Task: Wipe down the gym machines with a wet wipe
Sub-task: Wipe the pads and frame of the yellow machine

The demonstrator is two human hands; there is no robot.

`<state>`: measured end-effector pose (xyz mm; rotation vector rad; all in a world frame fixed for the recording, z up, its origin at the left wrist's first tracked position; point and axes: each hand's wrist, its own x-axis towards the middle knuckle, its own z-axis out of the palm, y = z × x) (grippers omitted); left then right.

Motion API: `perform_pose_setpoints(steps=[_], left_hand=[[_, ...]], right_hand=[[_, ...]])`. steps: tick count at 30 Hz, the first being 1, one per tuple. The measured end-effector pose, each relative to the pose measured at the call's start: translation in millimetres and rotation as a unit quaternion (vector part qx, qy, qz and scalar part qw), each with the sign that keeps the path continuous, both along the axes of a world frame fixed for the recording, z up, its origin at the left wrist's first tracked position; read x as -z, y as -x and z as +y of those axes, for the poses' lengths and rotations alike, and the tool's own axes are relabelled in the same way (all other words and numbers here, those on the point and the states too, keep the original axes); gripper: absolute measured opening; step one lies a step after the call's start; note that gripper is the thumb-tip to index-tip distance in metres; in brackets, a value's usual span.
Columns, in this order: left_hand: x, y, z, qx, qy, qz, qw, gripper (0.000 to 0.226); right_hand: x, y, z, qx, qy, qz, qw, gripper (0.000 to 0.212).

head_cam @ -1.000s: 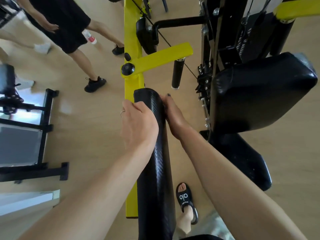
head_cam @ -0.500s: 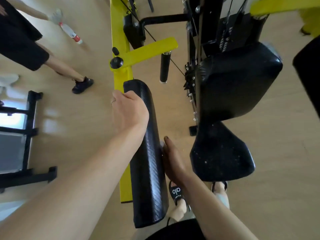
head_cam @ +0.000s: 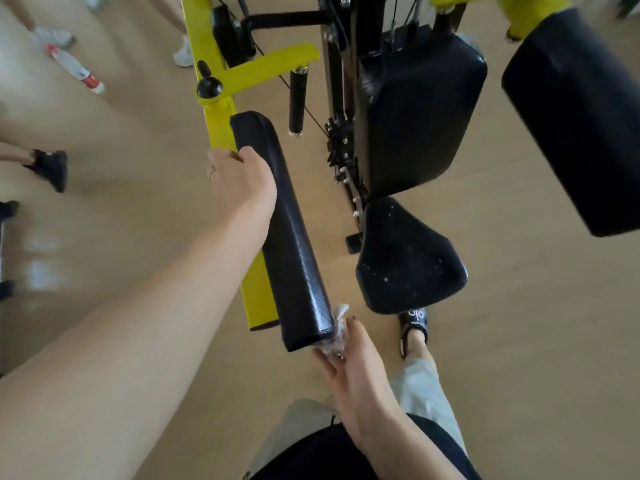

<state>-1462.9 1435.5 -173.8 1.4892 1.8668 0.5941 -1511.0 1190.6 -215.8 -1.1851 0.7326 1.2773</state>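
Currently, the left hand [head_cam: 242, 183] grips the long black vinyl arm pad [head_cam: 287, 233] near its far end. The right hand [head_cam: 349, 362] pinches the crumpled white wet wipe [head_cam: 337, 327] against the pad's near corner. Risk: the wipe may slip off the edge, leaving the end face unwiped.

Long arm pad [head_cam: 287, 230] runs from far-left to near-centre, mounted along the right side of the frame beam [head_cam: 221, 133]. Left hand [head_cam: 242, 183] wraps over the pad's far part, its fingers [head_cam: 225, 155] at the edge next to the beam. Right hand [head_cam: 353, 368] is at the pad's near end corner, wipe [head_cam: 337, 327] sandwiched between its fingers [head_cam: 325, 362] and the pad. Seat [head_cam: 408, 258] lies right of the wiping fingers, apart from them; back pad [head_cam: 415, 112] sits beyond the seat. Second arm pad [head_cam: 575, 119] far right. Handle [head_cam: 298, 98] hangs beyond the pad's far end. Bottle [head_cam: 76, 69] on floor [head_cam: 519, 341], far left, well apart from the left fingers.
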Motion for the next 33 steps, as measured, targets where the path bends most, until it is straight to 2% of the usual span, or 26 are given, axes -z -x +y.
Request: perform_pose_setpoints(steps=[4,7,9,13,15,18,21,22,25,27,30,33], left_hand=[[-2,21,-42,0.051,-0.014,-0.001,0.999,0.033],[-1,31,-67,0.077,-0.015,0.002,0.997,0.041],[3,35,-77,0.068,-0.019,-0.029,0.997,0.043],[5,42,-87,-0.003,0.007,-0.102,0.995,0.042],[6,50,-91,-0.029,0.014,-0.109,0.994,0.040],[10,58,-103,-0.049,0.021,-0.146,0.988,0.038],[8,57,-108,-0.094,0.017,-0.218,0.971,0.032],[9,57,-107,-0.103,0.019,-0.233,0.967,0.029],[12,58,-105,-0.113,0.029,-0.262,0.958,0.032],[22,60,-102,-0.117,0.024,-0.269,0.956,0.033],[14,63,-103,-0.121,0.028,-0.258,0.958,0.031],[8,64,-106,-0.087,0.023,-0.237,0.967,0.030]], right_hand=[[-52,-5,10,0.045,-0.047,0.045,0.997,0.028],[-80,-11,11,0.031,-0.068,0.054,0.996,0.023],[-89,-13,11,0.013,-0.083,0.045,0.995,0.023],[-92,-21,16,-0.001,-0.051,0.048,0.998,0.036],[-90,-25,20,-0.025,-0.042,0.018,0.999,0.030],[-70,-14,8,-0.130,-0.048,-0.111,0.984,0.036],[-42,-1,-10,-0.260,-0.021,-0.220,0.940,0.068],[-45,2,-15,-0.275,-0.015,-0.247,0.929,0.069],[-72,10,-9,-0.304,-0.055,-0.336,0.890,0.046],[-73,3,2,-0.333,-0.118,-0.437,0.827,0.045],[-59,-17,38,-0.434,-0.118,-0.561,0.694,0.055],[-53,-43,77,-0.475,-0.122,-0.634,0.598,0.050]])
